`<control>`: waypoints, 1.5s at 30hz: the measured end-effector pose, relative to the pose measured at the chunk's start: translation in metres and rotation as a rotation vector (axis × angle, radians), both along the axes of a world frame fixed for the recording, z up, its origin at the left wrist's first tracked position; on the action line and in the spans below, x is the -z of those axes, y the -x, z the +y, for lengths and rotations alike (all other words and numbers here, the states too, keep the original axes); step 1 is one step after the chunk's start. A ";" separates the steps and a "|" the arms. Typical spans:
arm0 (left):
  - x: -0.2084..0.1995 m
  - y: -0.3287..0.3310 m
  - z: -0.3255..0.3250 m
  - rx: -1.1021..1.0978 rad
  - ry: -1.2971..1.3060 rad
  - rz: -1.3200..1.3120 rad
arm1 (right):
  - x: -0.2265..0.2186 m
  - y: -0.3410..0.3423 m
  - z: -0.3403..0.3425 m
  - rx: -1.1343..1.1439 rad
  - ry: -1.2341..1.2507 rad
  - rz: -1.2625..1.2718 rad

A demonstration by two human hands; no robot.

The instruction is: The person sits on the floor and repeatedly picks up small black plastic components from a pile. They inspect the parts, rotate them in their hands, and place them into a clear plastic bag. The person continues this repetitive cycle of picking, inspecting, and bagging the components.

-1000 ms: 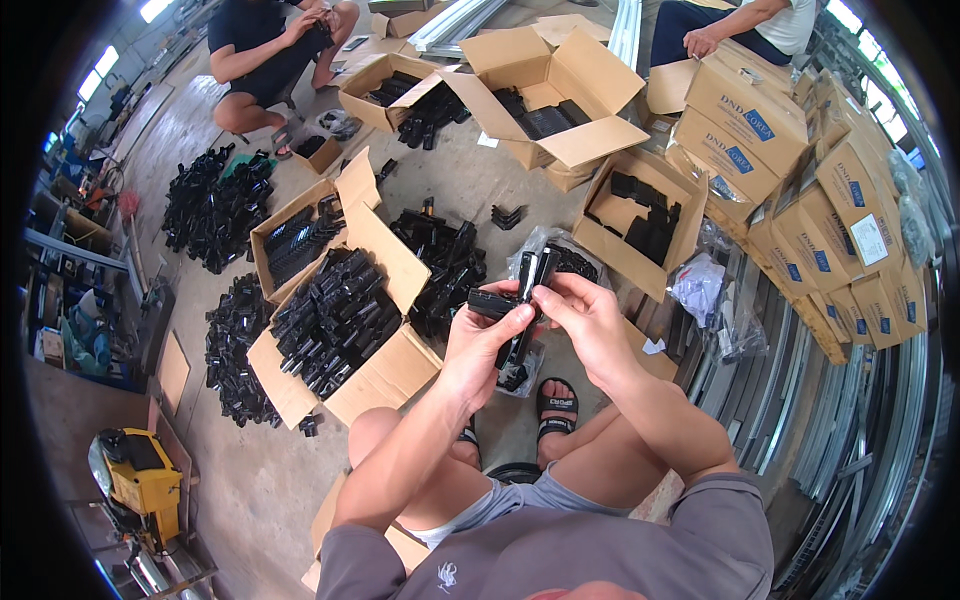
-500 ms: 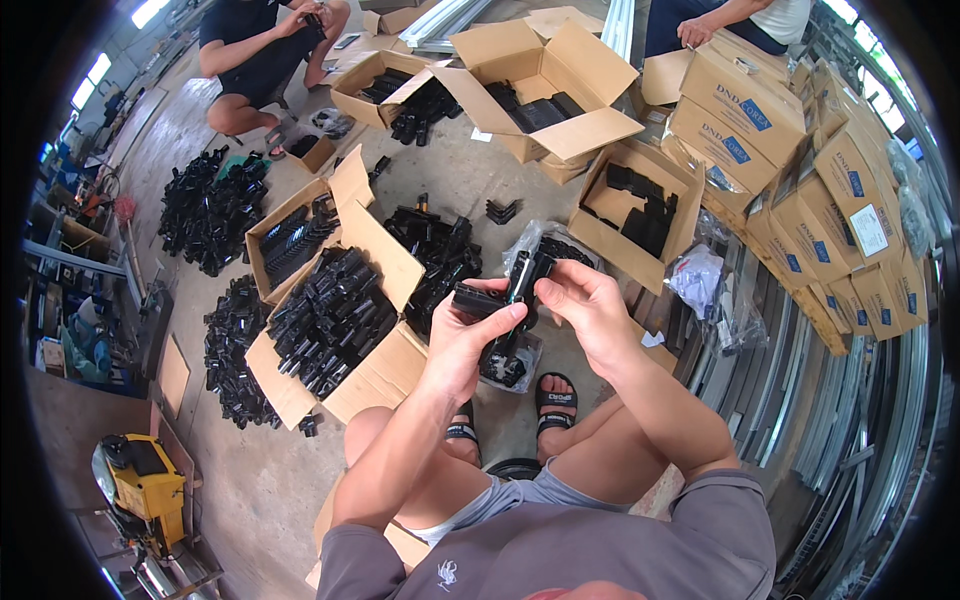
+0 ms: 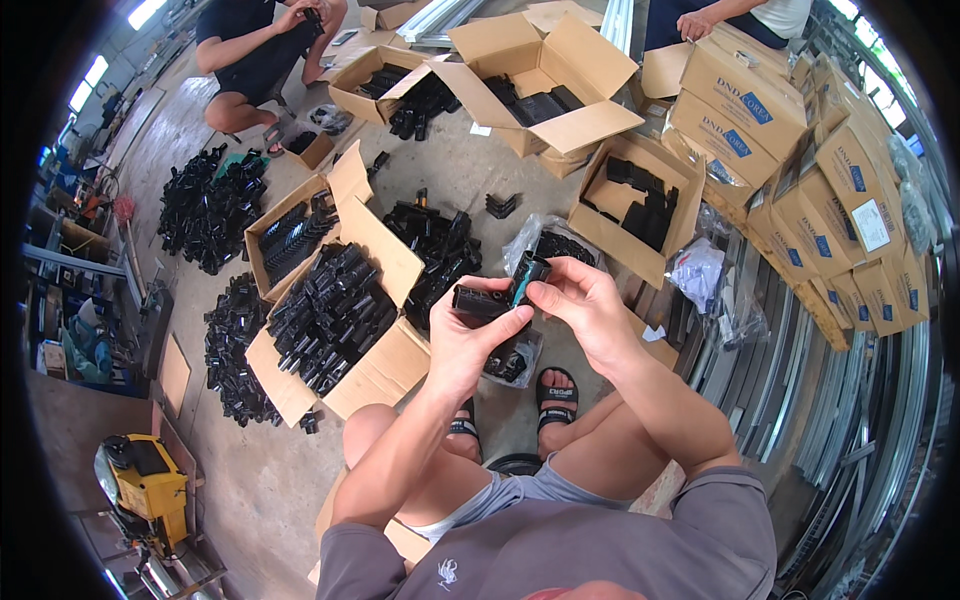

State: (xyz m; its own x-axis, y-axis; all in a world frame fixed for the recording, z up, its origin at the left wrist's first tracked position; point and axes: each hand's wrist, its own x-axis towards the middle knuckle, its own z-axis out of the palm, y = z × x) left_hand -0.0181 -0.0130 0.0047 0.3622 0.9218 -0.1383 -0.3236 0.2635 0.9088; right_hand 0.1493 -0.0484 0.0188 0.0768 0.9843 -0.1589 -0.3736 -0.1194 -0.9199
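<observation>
Between my two hands, above my knees, is a black L-shaped corner connector (image 3: pixel 482 301), its two arms meeting near my fingertips. My left hand (image 3: pixel 462 345) is closed round the lower left arm, thumb laid along it. My right hand (image 3: pixel 592 312) pinches the upright arm between thumb and fingers. A bluish glint shows along that arm. Directly below, partly hidden by my hands, sits a clear plastic container (image 3: pixel 533 365) with small black parts. Just beyond my right hand lies a clear bag (image 3: pixel 522 240) of small black parts.
To the left stands an open carton (image 3: pixel 375 372) full of black connectors, with loose heaps (image 3: pixel 236 350) beside it. Another open carton (image 3: pixel 640 262) is ahead right. Stacked cartons (image 3: pixel 735 120) and metal profiles (image 3: pixel 790 370) line the right. Two people sit at the far side.
The connector has turned slightly in my hands, and the bluish glint on its upright arm shows more. My right fingers have shifted a little on it.
</observation>
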 end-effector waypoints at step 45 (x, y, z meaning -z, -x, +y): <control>-0.005 0.024 0.039 -0.313 0.294 -0.118 | 0.321 -0.126 0.114 -0.513 0.493 -1.802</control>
State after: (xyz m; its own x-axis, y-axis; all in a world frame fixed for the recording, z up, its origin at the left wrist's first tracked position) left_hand -0.0424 0.0259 0.0094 0.1005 0.9174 -0.3851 -0.5263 0.3775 0.7619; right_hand 0.2754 0.0658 -0.3021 0.2050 0.8630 -0.4617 0.9751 -0.2211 0.0198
